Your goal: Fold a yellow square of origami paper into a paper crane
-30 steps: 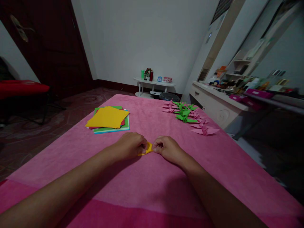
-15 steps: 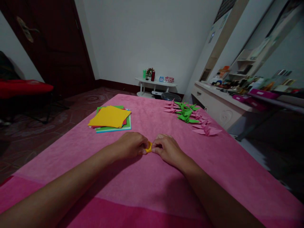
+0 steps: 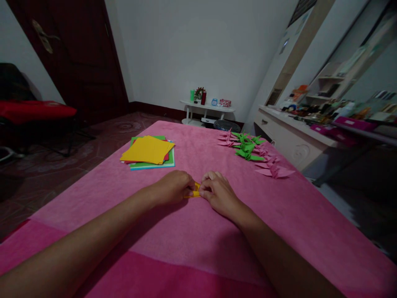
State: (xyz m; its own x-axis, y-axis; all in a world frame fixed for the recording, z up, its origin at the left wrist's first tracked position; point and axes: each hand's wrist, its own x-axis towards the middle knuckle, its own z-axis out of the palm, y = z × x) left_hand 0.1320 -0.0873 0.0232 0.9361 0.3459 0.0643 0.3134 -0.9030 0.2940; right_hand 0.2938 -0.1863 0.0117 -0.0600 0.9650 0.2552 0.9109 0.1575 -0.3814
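My left hand [image 3: 172, 188] and my right hand [image 3: 218, 193] meet at the middle of a pink-covered table [image 3: 192, 231]. Both pinch a small folded yellow paper [image 3: 194, 191] between their fingertips, pressed down on the cloth. Most of the paper is hidden by the fingers. A stack of coloured paper sheets [image 3: 149, 151], yellow on top, lies beyond my left hand. Several folded pink and green paper cranes [image 3: 251, 151] lie beyond my right hand.
A small white side table [image 3: 207, 109] with little objects stands at the far wall. A cluttered dresser [image 3: 297, 136] runs along the right. At left are a dark door [image 3: 77, 62] and a chair with a red cushion [image 3: 34, 111].
The two hands have drawn closer together over the yellow paper, so less of it shows. The camera view has shifted slightly, moving things right in the frame.
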